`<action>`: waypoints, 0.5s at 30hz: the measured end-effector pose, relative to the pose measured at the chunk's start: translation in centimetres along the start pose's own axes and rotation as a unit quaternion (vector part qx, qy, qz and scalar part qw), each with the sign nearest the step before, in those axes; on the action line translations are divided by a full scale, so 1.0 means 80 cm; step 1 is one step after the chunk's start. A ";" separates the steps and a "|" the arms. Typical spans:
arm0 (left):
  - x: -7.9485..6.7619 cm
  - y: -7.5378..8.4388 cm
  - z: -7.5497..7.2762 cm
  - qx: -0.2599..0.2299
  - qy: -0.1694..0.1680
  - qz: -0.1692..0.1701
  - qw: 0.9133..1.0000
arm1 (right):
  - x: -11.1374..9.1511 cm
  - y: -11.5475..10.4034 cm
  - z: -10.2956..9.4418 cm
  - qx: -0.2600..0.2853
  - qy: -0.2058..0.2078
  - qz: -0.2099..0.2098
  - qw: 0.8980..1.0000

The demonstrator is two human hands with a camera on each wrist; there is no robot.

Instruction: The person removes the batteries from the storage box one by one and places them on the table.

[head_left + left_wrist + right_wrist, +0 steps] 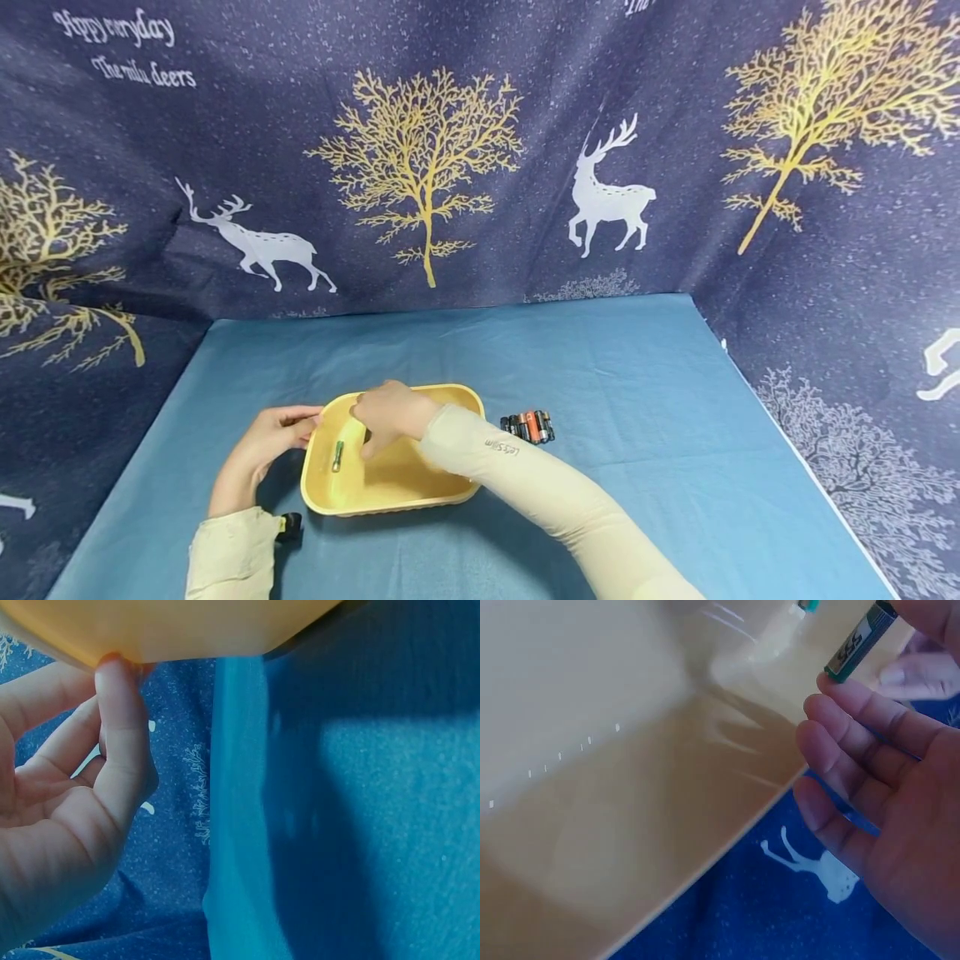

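Observation:
A yellow plastic basin (390,498) sits on the blue cloth. At its left end, my left hand (273,442) pinches the rim between thumb and fingers; the left wrist view shows the thumb (120,697) against the basin wall. Over the inside of the basin, my right hand (393,412) holds a green battery (859,643) marked 555 by its ends, between thumb and fingertip. Another green battery (337,456) lies in the left part of the basin. The right forearm covers part of the basin's right side.
Several batteries (527,427) lie side by side in a row on the cloth, right of the basin. A black wrist device (290,527) is by the left sleeve. Dark blue printed fabric (480,250) hangs behind the table.

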State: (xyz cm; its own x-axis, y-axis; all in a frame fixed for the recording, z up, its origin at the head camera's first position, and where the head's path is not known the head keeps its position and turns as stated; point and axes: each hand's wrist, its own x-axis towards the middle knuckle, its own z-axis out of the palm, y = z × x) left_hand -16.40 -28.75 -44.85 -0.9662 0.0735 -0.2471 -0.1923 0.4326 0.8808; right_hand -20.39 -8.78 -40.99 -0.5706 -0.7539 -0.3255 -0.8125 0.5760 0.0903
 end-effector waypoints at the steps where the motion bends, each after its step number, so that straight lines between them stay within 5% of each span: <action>1: 0.000 0.000 0.000 0.000 0.001 0.000 1.000 | -0.002 0.003 -0.001 0.001 0.003 0.000 1.000; 15: 0.001 0.000 0.001 0.011 0.007 -0.013 1.000 | -0.030 0.037 -0.017 0.010 0.059 -0.020 0.998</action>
State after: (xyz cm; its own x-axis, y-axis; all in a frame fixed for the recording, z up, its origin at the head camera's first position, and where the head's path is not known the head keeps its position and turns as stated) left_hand -16.48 -28.65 -44.92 -0.9631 0.0493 -0.2648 -0.2145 0.4539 0.8648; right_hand -21.55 -5.71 -38.64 -0.5484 -0.8082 -0.2145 -0.8333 0.5495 0.0603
